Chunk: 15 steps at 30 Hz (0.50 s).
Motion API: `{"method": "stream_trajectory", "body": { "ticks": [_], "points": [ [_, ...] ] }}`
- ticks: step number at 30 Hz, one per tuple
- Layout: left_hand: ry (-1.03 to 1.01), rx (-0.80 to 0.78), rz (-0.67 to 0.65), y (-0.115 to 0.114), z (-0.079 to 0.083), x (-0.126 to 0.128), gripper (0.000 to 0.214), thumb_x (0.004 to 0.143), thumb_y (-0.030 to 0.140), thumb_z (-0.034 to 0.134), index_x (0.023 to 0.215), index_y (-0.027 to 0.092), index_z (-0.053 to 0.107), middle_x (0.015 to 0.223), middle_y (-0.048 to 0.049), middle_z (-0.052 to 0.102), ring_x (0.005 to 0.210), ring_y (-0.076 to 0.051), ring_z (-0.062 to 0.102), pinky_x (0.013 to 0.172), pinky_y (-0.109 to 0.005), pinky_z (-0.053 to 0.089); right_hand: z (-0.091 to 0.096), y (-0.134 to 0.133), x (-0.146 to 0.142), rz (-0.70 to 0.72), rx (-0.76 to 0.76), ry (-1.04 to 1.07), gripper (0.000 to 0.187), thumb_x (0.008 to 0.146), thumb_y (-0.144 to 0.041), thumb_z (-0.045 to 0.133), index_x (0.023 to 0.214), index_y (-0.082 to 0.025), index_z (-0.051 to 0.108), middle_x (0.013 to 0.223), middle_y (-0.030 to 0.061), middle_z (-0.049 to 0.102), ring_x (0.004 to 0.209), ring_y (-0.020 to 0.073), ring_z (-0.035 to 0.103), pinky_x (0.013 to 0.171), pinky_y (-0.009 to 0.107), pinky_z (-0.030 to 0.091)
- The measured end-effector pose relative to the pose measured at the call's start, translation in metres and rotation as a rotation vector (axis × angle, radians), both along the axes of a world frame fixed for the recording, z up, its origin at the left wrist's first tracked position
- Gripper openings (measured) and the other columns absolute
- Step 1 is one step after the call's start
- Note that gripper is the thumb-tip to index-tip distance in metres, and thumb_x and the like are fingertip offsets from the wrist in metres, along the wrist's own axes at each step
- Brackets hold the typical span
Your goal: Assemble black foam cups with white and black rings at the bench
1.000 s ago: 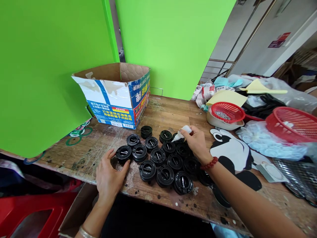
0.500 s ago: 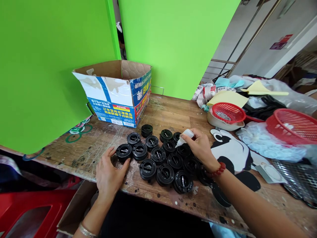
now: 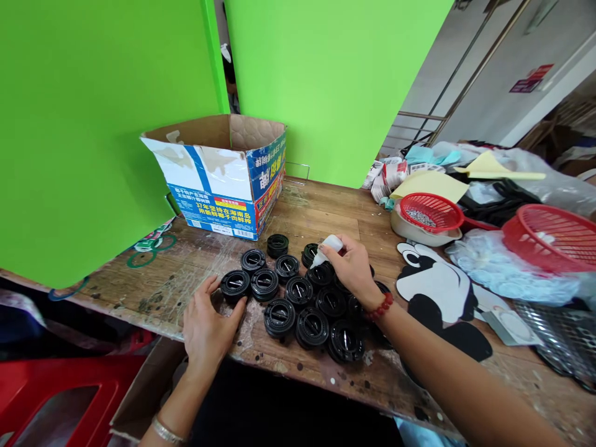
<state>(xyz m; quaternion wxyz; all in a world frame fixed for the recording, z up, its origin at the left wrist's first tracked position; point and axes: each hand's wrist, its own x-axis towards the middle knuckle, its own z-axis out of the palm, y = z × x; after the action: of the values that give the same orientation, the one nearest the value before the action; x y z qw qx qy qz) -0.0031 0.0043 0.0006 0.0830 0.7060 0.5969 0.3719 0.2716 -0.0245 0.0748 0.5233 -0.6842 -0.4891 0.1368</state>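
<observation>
Several round black plastic parts point(image 3: 298, 304) lie clustered on the worn wooden table point(image 3: 326, 211). My right hand point(image 3: 351, 270) grips a small white squeeze bottle point(image 3: 326, 248), its nozzle pointing down-left over a black part point(image 3: 310, 253) in the back row. My left hand point(image 3: 207, 326) rests on the table's front edge, fingers spread, touching the leftmost black part point(image 3: 234, 284). A red bead bracelet sits on my right wrist.
An open cardboard box point(image 3: 223, 177) stands at the back left before green panels. To the right lie a panda cutout point(image 3: 437, 288), two red baskets point(image 3: 428, 211) point(image 3: 552, 236), plastic bags and paper. A red stool point(image 3: 60, 397) sits below left.
My right hand has carried the bottle leftward from the right of the cluster to a part in the back row. My left hand has stayed put.
</observation>
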Motion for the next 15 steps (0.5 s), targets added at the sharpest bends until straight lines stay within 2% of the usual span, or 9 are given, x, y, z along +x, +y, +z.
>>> {"method": "stream_trajectory", "body": {
  "ticks": [3,7,12,15],
  "points": [
    [-0.003,-0.002,0.0,0.0,0.0,0.001,0.063,0.078,0.048,0.064,0.128,0.016,0.046,0.127,-0.0146,0.06,0.115,-0.035,0.058,0.099,-0.05,0.045,-0.002,0.005,0.006,-0.034,0.018,0.016,0.027,0.07,-0.044,0.065,0.068,-0.018,0.06,0.06,-0.0021,0.054,0.057,0.0129,0.045,0.054,0.027,0.033],
    [-0.012,-0.025,0.011,0.0,0.002,0.0,0.063,0.077,0.047,0.065,0.128,0.016,0.047,0.127,-0.0147,0.06,0.115,-0.035,0.057,0.099,-0.05,0.045,0.002,0.002,0.016,-0.101,0.059,0.246,0.026,0.061,-0.04,0.074,0.065,-0.017,0.062,0.056,-0.0039,0.054,0.055,0.0113,0.043,0.052,0.025,0.032],
    [-0.018,-0.032,0.014,-0.001,0.003,-0.001,0.065,0.076,0.049,0.063,0.129,0.015,0.047,0.126,-0.0154,0.06,0.115,-0.036,0.057,0.099,-0.052,0.045,0.009,-0.013,0.04,-0.168,0.114,0.464,0.036,0.058,-0.047,0.077,0.07,-0.017,0.061,0.057,-0.0044,0.054,0.052,0.0091,0.043,0.048,0.024,0.035],
    [-0.007,-0.04,0.024,-0.001,0.004,0.001,0.066,0.076,0.052,0.062,0.129,0.016,0.048,0.127,-0.0152,0.06,0.115,-0.037,0.057,0.099,-0.054,0.045,0.011,-0.03,0.057,-0.165,0.106,0.589,0.04,0.055,-0.048,0.081,0.071,-0.018,0.06,0.062,-0.0026,0.056,0.053,0.0098,0.048,0.048,0.024,0.042]
  ]
}}
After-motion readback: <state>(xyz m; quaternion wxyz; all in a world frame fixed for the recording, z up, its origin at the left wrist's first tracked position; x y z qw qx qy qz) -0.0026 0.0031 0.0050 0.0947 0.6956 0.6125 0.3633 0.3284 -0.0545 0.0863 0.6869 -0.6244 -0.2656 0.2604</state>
